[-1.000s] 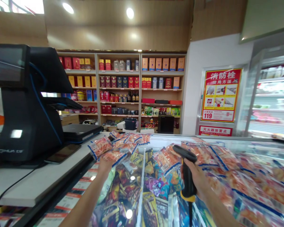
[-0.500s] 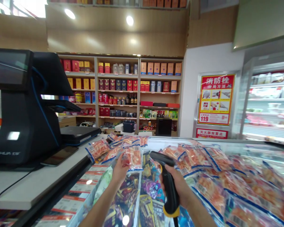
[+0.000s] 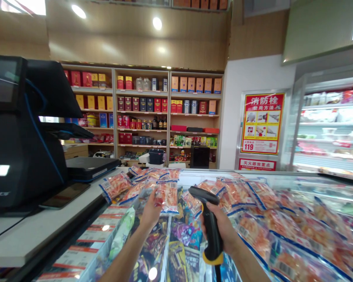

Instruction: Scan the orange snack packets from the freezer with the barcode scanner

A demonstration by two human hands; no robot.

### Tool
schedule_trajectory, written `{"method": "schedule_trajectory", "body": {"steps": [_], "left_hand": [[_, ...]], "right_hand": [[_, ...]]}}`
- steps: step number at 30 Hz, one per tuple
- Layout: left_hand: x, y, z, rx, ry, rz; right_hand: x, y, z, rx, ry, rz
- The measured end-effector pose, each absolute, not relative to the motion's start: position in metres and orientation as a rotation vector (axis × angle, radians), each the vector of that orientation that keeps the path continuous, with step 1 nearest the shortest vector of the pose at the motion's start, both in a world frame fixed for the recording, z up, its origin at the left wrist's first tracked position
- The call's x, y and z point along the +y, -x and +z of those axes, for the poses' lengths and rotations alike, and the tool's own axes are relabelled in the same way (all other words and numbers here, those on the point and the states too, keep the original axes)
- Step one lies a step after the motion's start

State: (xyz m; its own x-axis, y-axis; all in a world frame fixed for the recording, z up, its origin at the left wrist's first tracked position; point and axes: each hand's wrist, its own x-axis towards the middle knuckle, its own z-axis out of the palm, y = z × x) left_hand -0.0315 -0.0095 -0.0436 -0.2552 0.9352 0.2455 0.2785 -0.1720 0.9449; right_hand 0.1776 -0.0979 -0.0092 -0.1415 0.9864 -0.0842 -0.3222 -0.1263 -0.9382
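Note:
My left hand (image 3: 151, 209) is closed on the left side of a clear packet of orange-pink food (image 3: 168, 196) with blue edges. My right hand (image 3: 220, 227) wraps round the grip of a black and yellow barcode scanner (image 3: 210, 219). The scanner's head points left, toward the held packet, with a gap between them. Beneath both hands lies the glass top of a chest freezer, with colourful ice-cream wrappers (image 3: 184, 233) inside it. Similar packets (image 3: 294, 235) are heaped to the right of the scanner, and a smaller pile (image 3: 116, 186) lies beyond my left hand.
At the left, a black checkout terminal (image 3: 23, 137) and a dark phone (image 3: 65, 195) stand on a white counter (image 3: 26, 239). Shelves of boxed goods (image 3: 142, 103) line the back wall. A red fire-hydrant poster (image 3: 262, 123) hangs beside a lit chiller (image 3: 332, 133).
The view has turned slightly to the right, so the background sits further left. My left hand and its packet have shifted slightly right within the view, closer to the scanner.

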Motion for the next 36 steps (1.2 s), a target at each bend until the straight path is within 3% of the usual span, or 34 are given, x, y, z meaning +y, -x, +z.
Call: {"method": "schedule_trajectory", "body": {"steps": [11,21,25,31,36], "left_hand": [[-0.042,-0.045,-0.043,1.189,-1.658,1.211],[-0.054,-0.107,-0.047,1.280,-1.952,1.153],[-0.033,-0.069,-0.037,1.474,-2.010,1.174],[0.015,0.059,-0.019,2.166,-1.873,1.235],[0.029,0.114,-0.021,2.430,-1.843,1.107]], "right_hand": [[-0.093,-0.247,0.007,-0.705,0.988,1.045],[-0.092,-0.264,0.011,-0.637,1.075,0.927],[-0.084,-0.273,0.003,-0.534,1.086,0.890],[-0.079,-0.274,-0.003,-0.584,1.077,0.903],[-0.078,-0.264,-0.005,-0.576,1.087,0.936]]}}
